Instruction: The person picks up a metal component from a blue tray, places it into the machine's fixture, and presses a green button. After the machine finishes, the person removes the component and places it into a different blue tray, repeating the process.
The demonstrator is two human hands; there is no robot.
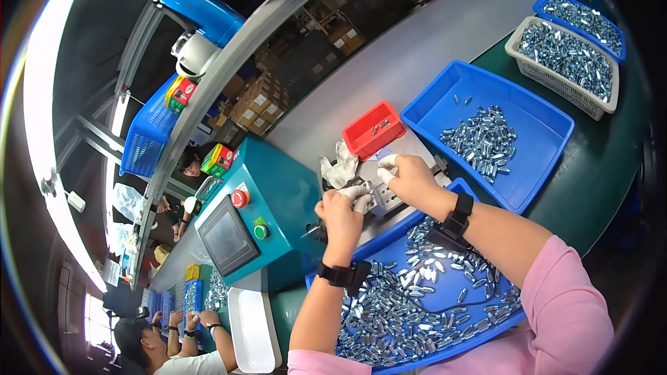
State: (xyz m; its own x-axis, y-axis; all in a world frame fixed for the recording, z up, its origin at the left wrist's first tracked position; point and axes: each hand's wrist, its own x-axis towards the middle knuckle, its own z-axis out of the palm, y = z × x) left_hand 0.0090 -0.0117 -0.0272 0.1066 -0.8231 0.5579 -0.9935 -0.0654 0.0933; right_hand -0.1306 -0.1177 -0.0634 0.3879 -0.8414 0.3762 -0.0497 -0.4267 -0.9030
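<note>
My left hand (pixel 342 212), white covers on its fingertips, is closed in a pinch beside the front of a teal machine (pixel 269 198). What it holds is too small to make out. My right hand (pixel 411 179), with covered fingertips too, is bent closed above a metal plate with holes (pixel 390 198); anything between its fingers is hidden. Under my forearms lies a blue tray (pixel 434 293) with many shiny metal fittings (pixel 389 326). A small red bin (pixel 374 132) with a few fittings stands just beyond my hands, next to a crumpled white glove (pixel 340 167).
Right of my hands sits a larger blue tray (pixel 531 135) with a pile of fittings. Full white (pixel 556 73) and blue baskets stand at the far right. The machine carries a screen (pixel 226 236) and a red button (pixel 240 198). A white tray (pixel 251 333) and co-workers are left.
</note>
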